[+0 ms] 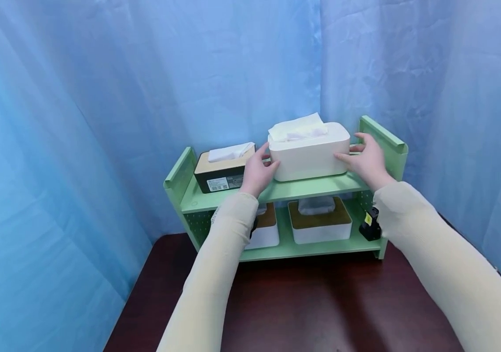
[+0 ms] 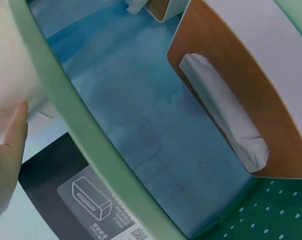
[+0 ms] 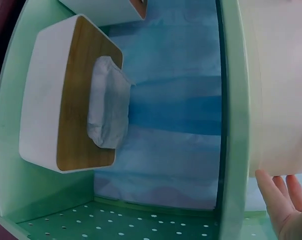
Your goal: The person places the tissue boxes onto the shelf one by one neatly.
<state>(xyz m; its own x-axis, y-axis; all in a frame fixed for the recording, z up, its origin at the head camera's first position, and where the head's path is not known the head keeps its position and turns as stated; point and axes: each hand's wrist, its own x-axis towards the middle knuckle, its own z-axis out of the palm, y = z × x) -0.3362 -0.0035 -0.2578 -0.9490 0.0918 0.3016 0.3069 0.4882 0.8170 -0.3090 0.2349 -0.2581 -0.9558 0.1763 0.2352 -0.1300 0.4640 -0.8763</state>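
Note:
A white tissue box (image 1: 309, 161) with a tissue sticking out of its top is at the right part of the green shelf's upper board. My left hand (image 1: 259, 172) grips its left end, thumb at the front corner. At the opposite end my right hand (image 1: 368, 162) holds it, thumb on the front face and fingers round the side. In the right wrist view, fingertips (image 3: 263, 180) meet the box's end. Left of my left hand sits a black tissue box (image 1: 224, 173) with a wooden lid and a printed label, partly hidden by that hand.
The green shelf (image 1: 312, 188) stands on a dark red table (image 1: 294, 298) before blue curtains (image 1: 232, 63). Its lower board bears two white tissue boxes with wooden lids, one (image 1: 322, 233) at the right, one (image 1: 269, 235) partly behind my left sleeve. A small black device (image 1: 370, 225) shows beside my right cuff.

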